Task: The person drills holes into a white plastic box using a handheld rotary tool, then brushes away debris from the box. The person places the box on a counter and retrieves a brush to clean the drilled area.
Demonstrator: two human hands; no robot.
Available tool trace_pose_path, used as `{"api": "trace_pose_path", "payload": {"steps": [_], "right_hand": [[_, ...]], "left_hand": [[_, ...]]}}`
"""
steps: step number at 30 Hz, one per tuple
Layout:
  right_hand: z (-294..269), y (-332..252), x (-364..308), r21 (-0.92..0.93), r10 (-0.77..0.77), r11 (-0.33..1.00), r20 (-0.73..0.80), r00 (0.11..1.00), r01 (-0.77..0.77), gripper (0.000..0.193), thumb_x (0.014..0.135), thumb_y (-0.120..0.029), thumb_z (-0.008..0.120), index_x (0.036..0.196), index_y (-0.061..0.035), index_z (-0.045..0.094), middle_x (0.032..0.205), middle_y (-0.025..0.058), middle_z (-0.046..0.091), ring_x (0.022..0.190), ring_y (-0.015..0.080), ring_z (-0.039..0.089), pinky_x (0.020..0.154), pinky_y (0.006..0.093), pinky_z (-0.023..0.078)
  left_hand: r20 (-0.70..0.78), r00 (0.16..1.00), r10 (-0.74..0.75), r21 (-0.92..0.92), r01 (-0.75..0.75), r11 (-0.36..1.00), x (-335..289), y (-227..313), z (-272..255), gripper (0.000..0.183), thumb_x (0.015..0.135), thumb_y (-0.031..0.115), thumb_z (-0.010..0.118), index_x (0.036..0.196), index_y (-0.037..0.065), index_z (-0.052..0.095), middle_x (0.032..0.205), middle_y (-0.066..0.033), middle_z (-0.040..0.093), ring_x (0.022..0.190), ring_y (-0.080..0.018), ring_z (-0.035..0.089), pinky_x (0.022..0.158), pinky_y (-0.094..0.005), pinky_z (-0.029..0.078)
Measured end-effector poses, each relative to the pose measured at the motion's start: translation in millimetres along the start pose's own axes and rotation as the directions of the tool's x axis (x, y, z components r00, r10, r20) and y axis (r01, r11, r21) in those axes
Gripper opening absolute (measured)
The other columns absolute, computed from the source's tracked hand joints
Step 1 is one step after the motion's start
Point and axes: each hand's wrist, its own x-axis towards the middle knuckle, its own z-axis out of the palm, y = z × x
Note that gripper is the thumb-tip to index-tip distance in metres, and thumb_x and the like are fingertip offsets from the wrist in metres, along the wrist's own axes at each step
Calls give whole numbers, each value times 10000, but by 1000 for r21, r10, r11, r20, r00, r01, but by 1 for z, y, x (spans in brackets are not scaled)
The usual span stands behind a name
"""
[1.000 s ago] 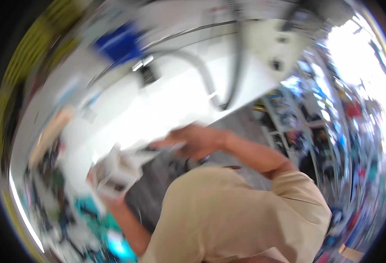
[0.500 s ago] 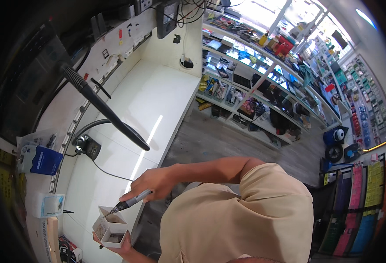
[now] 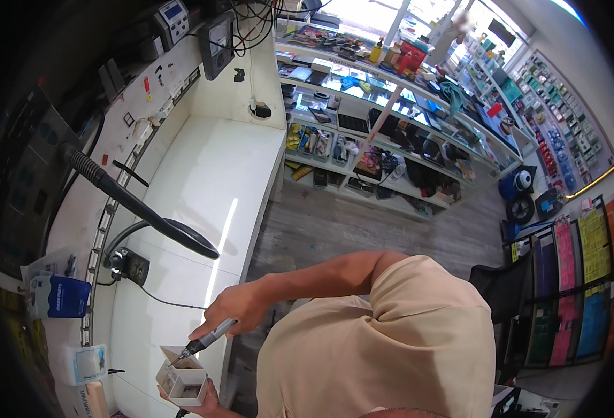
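Observation:
My right hand [image 3: 241,306] is closed round a grey and black pen-shaped tool [image 3: 211,337]; its exact kind I cannot make out. Its thin metal tip points down into a small white divided box [image 3: 187,402], within the upper compartment. My left hand [image 3: 211,401] grips that box from its lower right side, fingers partly hidden. Small bits lie in the compartments, too small to name. A thin cable runs from a black plug-in unit [image 3: 137,267] on the bench toward my right hand, behind which it is lost from sight.
The white bench [image 3: 213,150] runs along the left. Above it arches a black flexible hose [image 3: 140,198]. Blue packets [image 3: 66,296] hang on the wall. Glass shelves [image 3: 384,111] of goods stand at the far side, a black chair [image 3: 499,292] to the right. Another person [image 3: 448,42] is far back.
The whole view has shifted, so the bench and shelves sit further left. Both hands keep their holds, and the tool's tip stays in the box.

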Motion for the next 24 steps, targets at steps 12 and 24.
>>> {"api": "trace_pose_path", "payload": {"steps": [12, 24], "right_hand": [[-1, 7, -3, 2, 33, 999, -5, 999, -33, 857, 932, -46, 713, 1703, -287, 426, 1204, 153, 698, 1169, 365, 657, 1048, 474, 494], [1, 16, -1, -1, 25, 1000, 7, 1000, -25, 882, 927, -35, 736, 1709, -283, 413, 1180, 154, 694, 1151, 368, 660, 1026, 484, 499]], "left_hand": [[24, 860, 510, 765, -344, 544, 13, 17, 65, 1178, 767, 437, 954, 1646, 24, 288, 1536, -230, 490, 1364, -410, 585, 1110, -532, 511], [-154, 950, 273, 464, -174, 869, -1, 5, 56, 885, 907, 462, 814, 1619, 173, 376, 1531, -121, 543, 1308, -333, 642, 967, -508, 655]]}}
